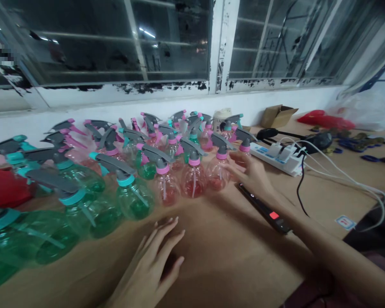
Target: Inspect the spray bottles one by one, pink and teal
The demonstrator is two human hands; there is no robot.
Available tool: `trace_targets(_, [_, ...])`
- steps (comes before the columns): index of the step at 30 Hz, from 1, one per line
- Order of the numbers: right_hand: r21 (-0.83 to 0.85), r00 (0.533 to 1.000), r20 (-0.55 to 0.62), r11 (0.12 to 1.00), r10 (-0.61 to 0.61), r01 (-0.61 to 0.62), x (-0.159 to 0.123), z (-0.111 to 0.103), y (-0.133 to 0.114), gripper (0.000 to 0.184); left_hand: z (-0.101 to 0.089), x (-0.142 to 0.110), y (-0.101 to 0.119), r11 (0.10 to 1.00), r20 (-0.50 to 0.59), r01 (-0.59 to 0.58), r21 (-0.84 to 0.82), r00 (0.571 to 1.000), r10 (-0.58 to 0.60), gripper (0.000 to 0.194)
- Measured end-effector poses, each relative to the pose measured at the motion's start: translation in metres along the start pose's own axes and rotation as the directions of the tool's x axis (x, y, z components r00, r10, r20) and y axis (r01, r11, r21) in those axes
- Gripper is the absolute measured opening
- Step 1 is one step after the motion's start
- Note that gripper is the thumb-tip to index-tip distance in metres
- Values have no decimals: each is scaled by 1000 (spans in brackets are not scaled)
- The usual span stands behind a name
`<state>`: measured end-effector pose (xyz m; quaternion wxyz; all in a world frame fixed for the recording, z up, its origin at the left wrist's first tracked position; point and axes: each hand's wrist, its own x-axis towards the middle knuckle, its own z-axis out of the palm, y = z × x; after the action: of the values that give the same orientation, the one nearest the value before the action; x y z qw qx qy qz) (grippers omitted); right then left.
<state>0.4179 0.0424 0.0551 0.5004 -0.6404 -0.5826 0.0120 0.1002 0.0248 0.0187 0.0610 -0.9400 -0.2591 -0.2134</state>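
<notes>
The right hand [253,172] is held at a pink-collared spray bottle [218,172], which is stood upright at the near right end of the grouped bottles on the counter [211,248]; whether it is grasped by the fingers cannot be told. The left hand [147,267] is held open, its fingers [171,244] released and spread, near the green spray bottles [136,201]. A black device [259,206] is laid beside the right forearm.

Spray bottles [135,201]: glossy, smooth, translucent plastic; trigger heads [155,153]: opaque plastic with a duller finish. Worktop [211,256]: smooth, brown, faintly reflective. Small box [277,116]: matt cardboard. Bag [364,110]: thin, wrinkled, translucent plastic. Window frame [223,47]: rough, flaking paint.
</notes>
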Motion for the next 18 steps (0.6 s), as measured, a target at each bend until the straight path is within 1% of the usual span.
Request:
trace_targets(2, [6,998,-21,999,54,-54,-8,-21,4,39,2,2,2,1000,-11,-5,-10,1000,5,35])
trace_targets(3, [-3,995,-52,997,83,-83,-10,-32,8,37,3,3,4,1000,-13,-4,-21,1000,3,34])
trace_targets(5, [-39,981,-137,988,140,-147,-12,-51,22,38,5,6,7,999,-12,-2,-44,1000,2,33])
trace_targets(7, [-65,966,-171,976,196,-209,-7,-62,40,43,7,8,11,999,-9,-5,-54,1000,4,33])
trace_targets(8, [-70,961,-169,970,217,-231,-2,-63,48,46,7,9,13,999,-7,-7,-54,1000,6,34])
trace_targets(10, [-71,963,-141,968,230,-241,9,-59,61,53,7,10,17,998,-4,-5,-55,1000,4,34])
trace_targets(11, [-62,968,-118,971,223,-231,15,-55,64,56,7,10,19,998,1,-5,-58,1000,5,34])
trace_targets(12, [-46,974,-92,977,205,-210,20,-49,67,56,7,10,21,998,6,-7,-62,1000,7,34])
trace_targets(15, [-2,988,-11,988,156,-156,34,-32,67,46,4,11,25,998,17,-16,-63,1000,18,34])
trace_targets(18, [-2,987,0,987,163,-163,39,-20,65,36,1,11,28,998,25,-26,-52,999,27,35])
